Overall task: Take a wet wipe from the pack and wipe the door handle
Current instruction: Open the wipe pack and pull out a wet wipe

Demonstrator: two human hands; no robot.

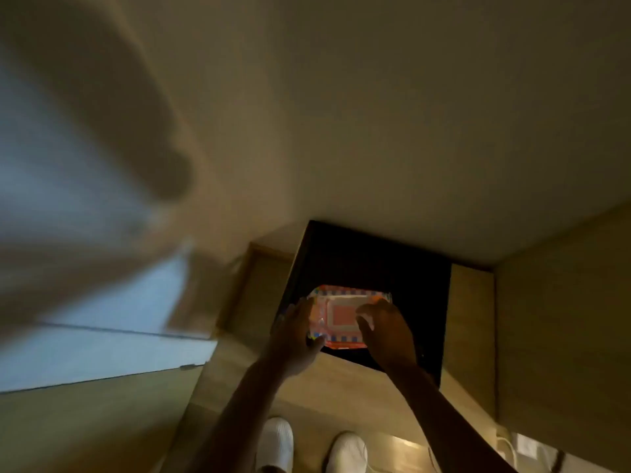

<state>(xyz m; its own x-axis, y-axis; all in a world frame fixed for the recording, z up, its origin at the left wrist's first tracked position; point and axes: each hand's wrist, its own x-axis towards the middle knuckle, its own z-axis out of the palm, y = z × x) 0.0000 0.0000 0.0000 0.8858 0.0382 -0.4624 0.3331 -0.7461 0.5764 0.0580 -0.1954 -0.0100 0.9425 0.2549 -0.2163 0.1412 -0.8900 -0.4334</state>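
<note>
An orange and pink wet wipe pack [341, 317] lies flat on a small black table [375, 268] below me. My left hand [300, 331] grips the pack's left end, fingers curled over its edge. My right hand [386, 331] rests on the pack's right side with the fingertips pinched at the lid area; whether a wipe is between them is too blurred to tell. No door handle can be made out in this dim, motion-blurred view.
A pale wall [375, 114] fills the top. Wooden panels [560, 336] flank the black table on the right and left. A blurred pale shape and a bluish surface [102, 336] occupy the left. My white shoes [276, 442] stand on the wood floor.
</note>
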